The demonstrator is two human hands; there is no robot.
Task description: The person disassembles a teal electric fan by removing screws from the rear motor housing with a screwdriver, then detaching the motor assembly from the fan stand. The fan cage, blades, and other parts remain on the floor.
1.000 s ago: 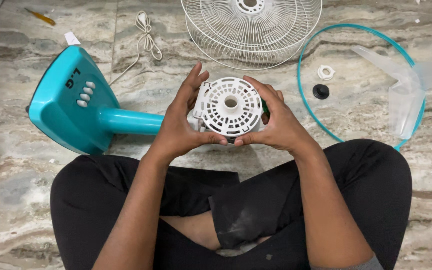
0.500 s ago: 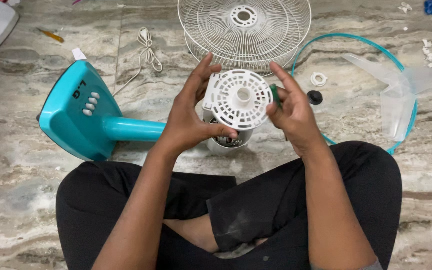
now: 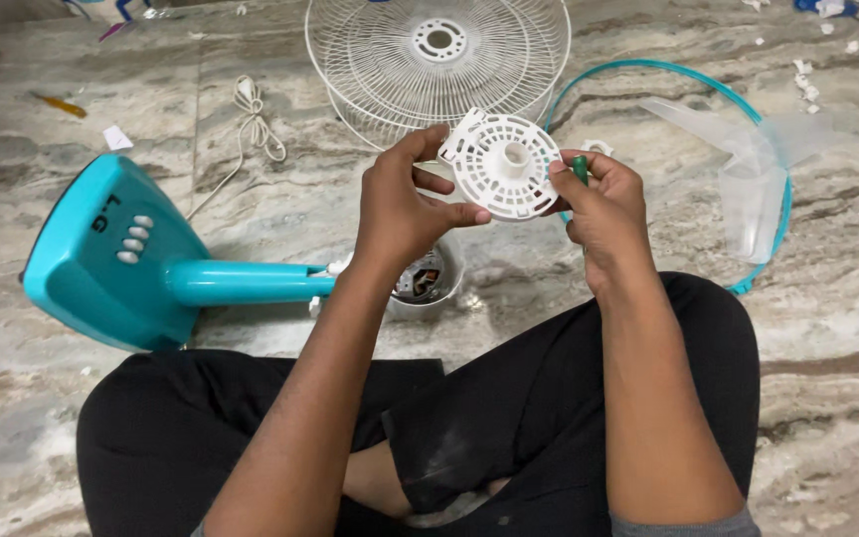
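I hold a round white slotted plastic motor cover (image 3: 504, 165) up in front of me, between both hands. My left hand (image 3: 405, 204) grips its left edge with thumb and fingers. My right hand (image 3: 603, 204) holds its right edge and also has a small green-handled tool (image 3: 581, 169) tucked in its fingers. Below the cover, the open fan motor housing (image 3: 428, 278) lies on the floor, joined to the teal stand (image 3: 241, 281) and teal base (image 3: 101, 254) with white buttons.
A white wire fan grille (image 3: 439, 60) lies ahead on the marble floor. A teal ring (image 3: 668, 75) with a clear fan blade (image 3: 748, 164) lies at right. A white power cord (image 3: 251, 124) and small scraps are scattered about. My crossed legs in black fill the foreground.
The white cover has been lifted off the motor housing and raised up and to the right; the motor inside now shows. The view has shifted, so the fan base sits farther right in the frame.
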